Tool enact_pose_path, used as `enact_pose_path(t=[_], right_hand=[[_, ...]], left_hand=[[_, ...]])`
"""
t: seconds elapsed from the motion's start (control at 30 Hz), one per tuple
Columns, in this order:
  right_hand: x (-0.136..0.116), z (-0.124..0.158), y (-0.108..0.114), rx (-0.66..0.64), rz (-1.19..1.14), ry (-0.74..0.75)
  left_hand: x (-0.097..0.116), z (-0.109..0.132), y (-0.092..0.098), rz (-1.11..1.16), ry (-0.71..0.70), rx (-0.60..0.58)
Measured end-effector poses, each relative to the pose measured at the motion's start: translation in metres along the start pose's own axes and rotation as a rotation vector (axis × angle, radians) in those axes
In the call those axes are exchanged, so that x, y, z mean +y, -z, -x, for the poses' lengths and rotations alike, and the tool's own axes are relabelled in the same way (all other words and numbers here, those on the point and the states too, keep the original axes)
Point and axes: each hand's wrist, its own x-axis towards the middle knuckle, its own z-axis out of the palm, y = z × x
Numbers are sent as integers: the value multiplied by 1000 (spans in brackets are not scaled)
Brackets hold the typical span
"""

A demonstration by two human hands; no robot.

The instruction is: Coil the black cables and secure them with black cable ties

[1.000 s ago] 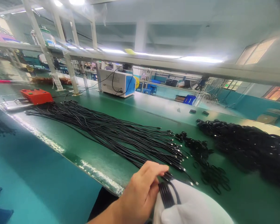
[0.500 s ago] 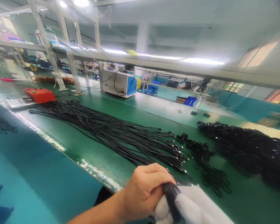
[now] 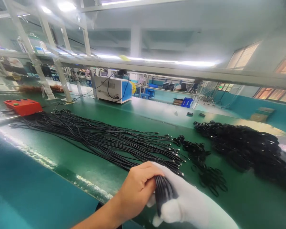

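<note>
A folded bundle of black cables (image 3: pixel 164 190) is held between both hands near the bench's front edge. My bare left hand (image 3: pixel 141 184) is closed round its upper left side. My right hand (image 3: pixel 178 205), in a white glove, is wrapped about the bundle from the right, thumb across the front; some of its fingers are behind the cables. Just beyond my hands, a long spread of straight black cables (image 3: pixel 105 136) lies along the bench, small metal plugs at its right end. A loose cluster of small black loops (image 3: pixel 211 176) lies to the right.
The green bench (image 3: pixel 69 162) runs away to the left. A big heap of coiled black cables (image 3: pixel 245 143) lies at right. Farther off stand a red control box (image 3: pixel 23 107) and a white-and-blue machine (image 3: pixel 113 90). A metal shelf beam (image 3: pixel 157 67) crosses above the bench.
My view has swung slightly to the right. The gloved right hand now reaches behind and over the bundle's top, with its thumb lower on the front; the left hand keeps its hold.
</note>
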Motion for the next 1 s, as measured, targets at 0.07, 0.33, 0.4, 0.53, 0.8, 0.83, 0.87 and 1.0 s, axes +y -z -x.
enact_pose_path(t=[0.07,0.33,0.4,0.53,0.8,0.83,0.87,1.0], right_hand=[[-1,-1,1,-29,-141,-16],[31,-7,26,-139,-483,38],[37,-8,30,-150,-515,30],[46,-11,32,-104,-505,36],[47,-10,35,-68,-511,49],[47,-10,34,-63,-525,58],[47,-11,33,-61,-546,69],[52,-15,33,-50,-573,79]], left_hand=[[1,-2,-1,-18,25,7],[3,-18,-6,-24,327,10],[0,-22,-9,-53,364,7],[-7,-28,-17,-193,365,37],[-11,-32,-27,-158,428,104],[-12,-33,-28,-145,454,114],[-14,-34,-29,-111,491,119],[-24,-34,-31,120,644,114]])
